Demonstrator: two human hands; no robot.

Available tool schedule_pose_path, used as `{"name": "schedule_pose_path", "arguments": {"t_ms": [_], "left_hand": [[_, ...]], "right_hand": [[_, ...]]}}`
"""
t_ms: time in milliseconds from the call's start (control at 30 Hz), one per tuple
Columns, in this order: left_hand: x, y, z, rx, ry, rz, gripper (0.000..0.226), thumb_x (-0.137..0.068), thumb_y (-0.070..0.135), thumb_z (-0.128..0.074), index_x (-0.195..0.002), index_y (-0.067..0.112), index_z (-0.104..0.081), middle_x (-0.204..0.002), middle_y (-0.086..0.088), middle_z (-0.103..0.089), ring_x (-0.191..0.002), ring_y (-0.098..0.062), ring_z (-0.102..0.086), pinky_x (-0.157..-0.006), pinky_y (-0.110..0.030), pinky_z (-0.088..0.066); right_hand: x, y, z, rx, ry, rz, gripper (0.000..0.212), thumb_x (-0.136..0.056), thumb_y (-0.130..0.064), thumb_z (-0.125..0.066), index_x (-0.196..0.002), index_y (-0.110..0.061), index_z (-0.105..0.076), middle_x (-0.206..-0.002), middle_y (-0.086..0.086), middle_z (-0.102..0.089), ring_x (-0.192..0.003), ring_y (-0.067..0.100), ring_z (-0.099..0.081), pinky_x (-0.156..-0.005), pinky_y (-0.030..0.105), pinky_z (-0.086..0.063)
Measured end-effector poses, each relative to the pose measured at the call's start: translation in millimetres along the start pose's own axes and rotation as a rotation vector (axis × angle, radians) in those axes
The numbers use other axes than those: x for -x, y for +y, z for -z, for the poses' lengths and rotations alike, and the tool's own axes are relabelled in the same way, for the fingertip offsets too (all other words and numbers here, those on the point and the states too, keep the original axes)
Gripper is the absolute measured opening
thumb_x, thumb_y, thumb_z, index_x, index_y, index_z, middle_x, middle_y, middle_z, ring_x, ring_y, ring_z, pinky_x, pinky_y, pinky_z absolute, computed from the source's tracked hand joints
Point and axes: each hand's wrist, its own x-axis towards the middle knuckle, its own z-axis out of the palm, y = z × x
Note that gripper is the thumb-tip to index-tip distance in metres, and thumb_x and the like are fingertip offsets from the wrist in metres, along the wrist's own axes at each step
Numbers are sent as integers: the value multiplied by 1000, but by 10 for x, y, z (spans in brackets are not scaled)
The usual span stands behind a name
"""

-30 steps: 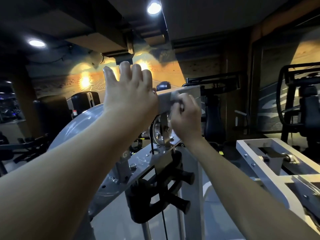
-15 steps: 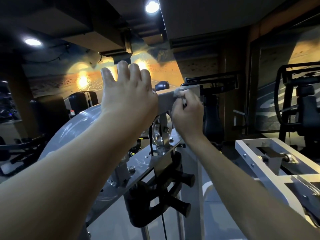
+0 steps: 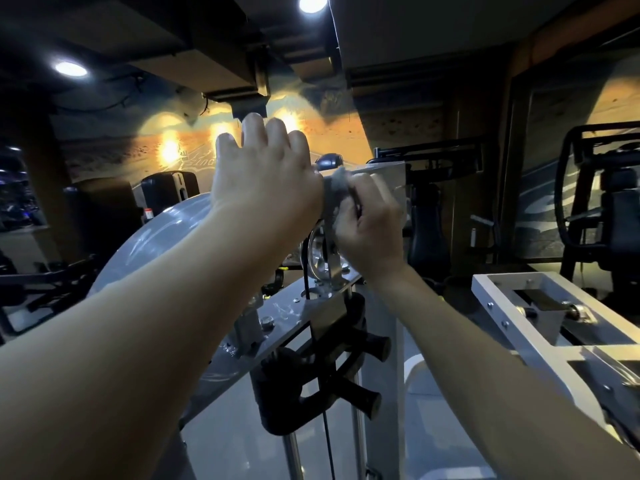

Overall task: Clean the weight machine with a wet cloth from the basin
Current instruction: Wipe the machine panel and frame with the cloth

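Observation:
The grey weight machine (image 3: 284,317) fills the middle, with a pulley wheel (image 3: 320,254), a black cable and a black handle bracket (image 3: 311,386) below. Its top crossbar (image 3: 388,178) runs at hand height. My right hand (image 3: 370,230) grips a grey cloth (image 3: 337,195) and presses it against the bar's left part. My left hand (image 3: 263,174) rests on top of the machine just left of the cloth, fingers straight and pointing up. The basin is out of view.
A white metal frame (image 3: 519,306) of a neighbouring machine stands close at the right. Black gym machines (image 3: 602,202) line the far right and back. A curved grey shroud (image 3: 166,237) lies at the left. The room is dim, with ceiling lights.
My right hand has slid the cloth leftward along the bar, closer to my left hand. My left hand has stayed in place on the machine's top.

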Motion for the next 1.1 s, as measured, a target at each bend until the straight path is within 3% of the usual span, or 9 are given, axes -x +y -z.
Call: {"name": "schedule_pose_path", "arguments": {"t_ms": [167,300,367,500,733,900,967,1033,1100], "left_hand": [[-2,0,7,1,-5,-8,48,-107,39,-28,-139,5,-41,-140,-21,-45,-133,-39,-36,-98,-52,-38],[7,-3,-8,-37,24,-20,48,-107,40,-28,-138,6,-41,-139,-20,-45,-132,-38,-37,-97,-50,-38],[10,1,-10,-56,35,-28,47,-107,40,-28,-137,6,-42,-138,-20,-46,-131,-38,-37,-96,-50,-39],[-3,12,-6,-44,19,-24,48,-107,40,-27,-138,7,-43,-139,-20,-46,-134,-39,-37,-98,-51,-38],[-6,17,-32,-37,18,-25,49,-107,41,-29,-139,6,-42,-140,-21,-46,-133,-39,-37,-98,-52,-38],[5,17,19,-76,-3,-22,48,-108,41,-25,-136,8,-45,-138,-18,-47,-132,-38,-37,-106,-60,-31],[-9,38,30,-104,-19,-15,49,-108,41,-25,-141,9,-41,-144,-17,-42,-139,-38,-31,-112,-68,-23],[-84,110,23,-132,-23,-13,51,-107,42,-29,-147,10,-34,-151,-16,-35,-145,-38,-23,-115,-71,-17],[-201,257,18,-146,-23,-36,54,-106,41,-31,-151,11,-30,-153,-15,-31,-146,-37,-21,-115,-68,-19]], "right_hand": [[-264,461,-16,83,60,-373,16,-96,-19,-43,-86,-25,-54,-80,-1,-57,-74,21,-55,-63,50,-52],[137,-12,-20,-64,-9,-138,13,-93,-1,-49,-89,-9,-58,-79,1,-50,-68,15,-42,-59,20,-35],[211,102,-25,-41,-26,-74,11,-91,2,-49,-90,-4,-58,-80,4,-49,-67,14,-40,-58,18,-33],[-120,653,-54,23,31,-432,15,-93,-23,-42,-84,-22,-53,-79,5,-60,-75,25,-59,-63,50,-53],[144,164,29,-43,-50,-82,12,-89,7,-50,-84,-3,-55,-76,5,-50,-67,10,-40,-58,20,-33],[-213,693,54,39,-32,-468,15,-96,-20,-46,-83,-17,-53,-78,5,-60,-71,22,-58,-64,52,-53],[-169,500,104,18,-55,-375,15,-98,-15,-49,-84,-19,-54,-79,3,-61,-73,16,-59,-64,43,-54],[-15,265,138,-45,-105,-220,19,-97,-4,-53,-84,-17,-51,-78,2,-56,-69,2,-51,-59,15,-42],[100,223,148,-40,-150,-84,24,-95,3,-54,-84,-17,-46,-79,0,-47,-65,5,-39,-58,11,-34]]}}
